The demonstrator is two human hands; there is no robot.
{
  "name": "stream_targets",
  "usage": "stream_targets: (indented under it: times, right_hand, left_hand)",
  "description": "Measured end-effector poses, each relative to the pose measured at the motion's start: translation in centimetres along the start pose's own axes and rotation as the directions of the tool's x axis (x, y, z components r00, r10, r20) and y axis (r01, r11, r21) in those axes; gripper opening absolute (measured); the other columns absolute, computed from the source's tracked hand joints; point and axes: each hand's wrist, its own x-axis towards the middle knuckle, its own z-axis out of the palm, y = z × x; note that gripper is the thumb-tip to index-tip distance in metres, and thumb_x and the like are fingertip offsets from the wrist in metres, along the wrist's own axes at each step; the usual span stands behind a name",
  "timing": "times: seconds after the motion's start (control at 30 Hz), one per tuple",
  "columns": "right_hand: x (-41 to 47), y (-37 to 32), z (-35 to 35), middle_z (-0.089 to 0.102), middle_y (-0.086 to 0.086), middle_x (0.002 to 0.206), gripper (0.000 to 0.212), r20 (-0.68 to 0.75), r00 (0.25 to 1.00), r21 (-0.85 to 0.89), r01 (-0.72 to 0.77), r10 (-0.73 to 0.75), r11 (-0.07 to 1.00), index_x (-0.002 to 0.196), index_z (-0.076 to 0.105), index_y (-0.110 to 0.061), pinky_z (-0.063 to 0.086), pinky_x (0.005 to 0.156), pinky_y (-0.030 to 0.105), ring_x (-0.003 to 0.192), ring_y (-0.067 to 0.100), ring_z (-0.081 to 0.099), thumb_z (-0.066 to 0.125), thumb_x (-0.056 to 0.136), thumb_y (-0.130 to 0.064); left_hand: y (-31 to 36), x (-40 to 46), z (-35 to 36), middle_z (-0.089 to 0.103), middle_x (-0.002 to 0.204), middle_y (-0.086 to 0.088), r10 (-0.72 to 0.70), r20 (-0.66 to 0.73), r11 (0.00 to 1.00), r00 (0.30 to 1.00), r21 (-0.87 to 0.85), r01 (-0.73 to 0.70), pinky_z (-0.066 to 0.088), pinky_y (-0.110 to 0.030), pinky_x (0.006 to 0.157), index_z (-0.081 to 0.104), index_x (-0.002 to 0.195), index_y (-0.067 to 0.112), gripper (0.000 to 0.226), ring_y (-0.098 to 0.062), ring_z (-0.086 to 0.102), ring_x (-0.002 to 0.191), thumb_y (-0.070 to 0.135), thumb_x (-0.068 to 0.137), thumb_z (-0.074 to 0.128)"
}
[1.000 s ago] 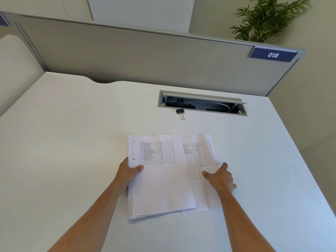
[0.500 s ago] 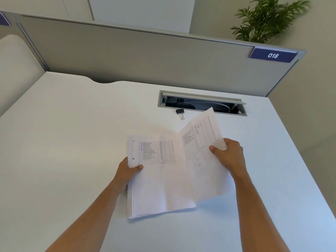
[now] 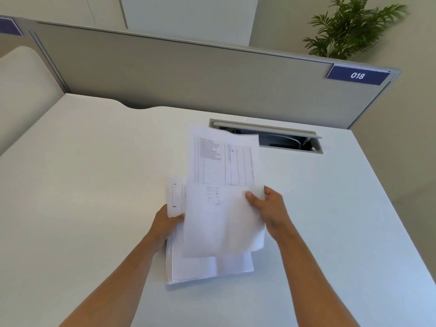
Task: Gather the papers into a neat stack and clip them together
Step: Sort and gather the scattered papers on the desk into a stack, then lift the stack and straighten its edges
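A stack of white printed papers [image 3: 207, 267] lies on the white desk [image 3: 94, 185] in front of me. My left hand [image 3: 166, 223] grips the stack's left edge, thumb on top. My right hand [image 3: 269, 208] pinches the right edge of a single sheet [image 3: 221, 197] with a printed table, held raised and tilted over the stack. This sheet covers most of the stack's upper half. The black binder clip seen earlier by the cable slot is hidden behind the raised sheet.
A grey cable slot [image 3: 283, 140] with an open flap is set into the desk behind the papers. A grey partition [image 3: 188, 74] with a blue "018" label [image 3: 357, 76] closes the back. A potted plant [image 3: 349, 29] stands behind it. The desk's right edge runs close by.
My right hand has lifted the single sheet off the desk at the right and carried it left, over the stack. My left hand stays on the stack's left edge.
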Motion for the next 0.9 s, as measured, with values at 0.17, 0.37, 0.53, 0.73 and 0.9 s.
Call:
stream_targets:
  times: [0.17,0.37,0.53,0.73,0.9]
  right_hand:
    - [0.2,6.0,1.1,0.074,0.009,0.103,0.027,-0.15,0.979,-0.224,-0.17,0.138,0.96,0.105,0.069,-0.008,0.059,0.083,0.041,0.09,0.025,0.071,0.077,0.08,-0.013]
    - [-0.7,8.4,3.6,0.06,0.007,0.124,0.05,-0.201,0.979,-0.577,-0.15,0.038,0.803,0.128,0.052,-0.011,0.045,0.099,0.036,0.118,0.026,0.055,0.072,0.083,-0.02]
    - [-1.7,9.2,5.5,0.042,0.009,0.137,0.061,-0.214,0.974,-0.822,-0.137,-0.077,0.553,0.137,0.038,-0.009,0.036,0.102,0.038,0.126,0.028,0.037,0.062,0.088,-0.037]
    - [-1.6,8.6,6.0,0.046,0.009,0.137,0.066,-0.229,0.971,-0.823,-0.158,-0.064,0.545,0.141,0.034,-0.01,0.037,0.103,0.04,0.127,0.027,0.041,0.059,0.088,-0.041]
    - [-0.9,8.2,3.9,0.057,0.007,0.129,0.074,-0.248,0.966,-0.546,-0.203,0.075,0.813,0.147,0.034,-0.009,0.042,0.104,0.04,0.123,0.027,0.051,0.068,0.085,-0.033]
  left_hand:
    - [0.5,0.1,-0.1,0.068,0.125,-0.004,-0.126,0.006,0.985,0.992,-0.119,0.126,0.052,-0.044,0.095,0.062,0.123,0.021,0.039,-0.022,0.067,0.107,0.048,0.099,0.047]
    - [0.8,-0.1,0.1,0.059,0.138,0.002,-0.083,0.018,0.996,0.996,-0.031,0.083,0.041,-0.042,0.109,0.051,0.139,0.018,0.076,-0.022,0.054,0.128,0.059,0.078,0.07]
    - [1.2,-0.3,0.8,0.069,0.12,-0.007,-0.024,0.04,0.999,0.999,0.023,0.024,0.051,-0.048,0.099,0.057,0.125,0.01,0.052,-0.026,0.065,0.111,0.01,0.079,0.081]
    - [1.3,-0.4,2.9,0.069,0.116,-0.011,0.027,0.06,0.999,0.998,0.017,-0.028,0.052,-0.052,0.096,0.057,0.124,0.008,0.052,-0.03,0.066,0.11,-0.006,0.077,0.076]
    - [0.4,-1.4,2.7,0.067,0.115,-0.001,0.063,-0.034,0.998,0.997,0.017,-0.063,0.054,-0.042,0.092,0.053,0.122,0.019,0.053,-0.022,0.065,0.108,-0.004,0.079,0.075]
